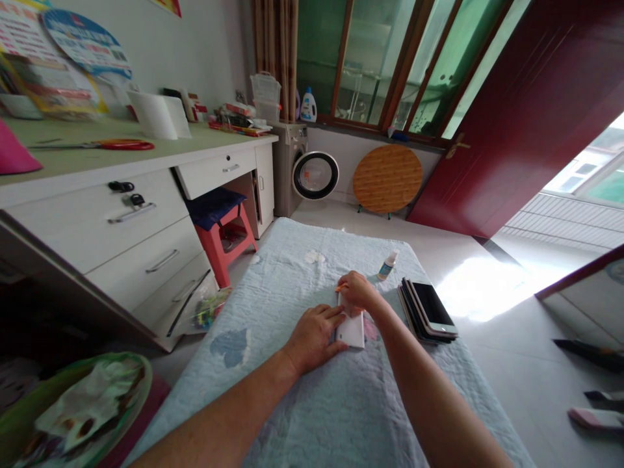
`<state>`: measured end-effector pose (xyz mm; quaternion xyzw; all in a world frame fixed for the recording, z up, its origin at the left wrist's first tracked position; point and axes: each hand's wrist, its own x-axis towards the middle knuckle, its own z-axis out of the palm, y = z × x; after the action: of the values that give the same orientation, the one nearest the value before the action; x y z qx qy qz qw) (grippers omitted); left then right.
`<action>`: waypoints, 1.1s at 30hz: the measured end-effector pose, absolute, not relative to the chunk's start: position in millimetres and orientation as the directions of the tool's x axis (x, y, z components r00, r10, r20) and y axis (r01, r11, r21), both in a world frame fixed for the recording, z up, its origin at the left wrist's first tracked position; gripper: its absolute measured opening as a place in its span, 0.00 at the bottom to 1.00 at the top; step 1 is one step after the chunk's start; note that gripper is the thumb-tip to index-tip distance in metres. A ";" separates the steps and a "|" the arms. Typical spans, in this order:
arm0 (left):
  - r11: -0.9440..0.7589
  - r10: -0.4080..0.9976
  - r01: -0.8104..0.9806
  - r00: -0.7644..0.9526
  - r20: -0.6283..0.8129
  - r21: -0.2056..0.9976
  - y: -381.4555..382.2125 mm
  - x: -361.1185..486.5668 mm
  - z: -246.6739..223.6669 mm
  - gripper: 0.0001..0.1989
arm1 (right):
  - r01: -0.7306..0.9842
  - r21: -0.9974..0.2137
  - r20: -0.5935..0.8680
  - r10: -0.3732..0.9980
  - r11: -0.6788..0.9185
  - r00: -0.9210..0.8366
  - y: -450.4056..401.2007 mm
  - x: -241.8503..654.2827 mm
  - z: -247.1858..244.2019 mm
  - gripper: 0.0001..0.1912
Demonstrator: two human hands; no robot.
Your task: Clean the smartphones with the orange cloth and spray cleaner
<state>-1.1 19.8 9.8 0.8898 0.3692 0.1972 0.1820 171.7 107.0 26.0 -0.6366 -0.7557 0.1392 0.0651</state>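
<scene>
pale blue cover (287, 279): spread across the near centre. device stack (433, 311): on its right side. left hand (314, 335): fingers spread, palm down. right hand (359, 290): to its far right, fingers curled. white slab (352, 333): flat on the cover, left of the stack, left fingers touching it. spray bottle (387, 266): standing far of the stack. small orange item (341, 287): gripped by right fingertips.
</scene>
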 end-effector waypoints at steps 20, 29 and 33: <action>-0.649 0.741 0.584 0.631 0.229 0.487 20.3 -1.7 1.2 0.27 | 0.955 -0.294 -0.058 0.996 0.043 -0.063 90.1 211.0 20.6 0.14; -0.660 0.730 0.576 0.643 0.232 0.482 20.1 -1.6 8.8 0.26 | 0.951 -0.292 -0.131 0.980 0.105 -0.149 112.6 177.4 20.6 0.13; -0.652 0.737 0.579 0.635 0.231 0.490 19.9 -0.7 9.6 0.26 | 0.945 -0.304 -0.142 0.975 0.121 -0.171 114.4 171.4 22.7 0.12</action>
<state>-0.7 19.9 9.6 0.8842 0.3722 0.2101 0.1884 171.4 114.4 22.7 -0.6422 -0.7474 0.1639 0.0460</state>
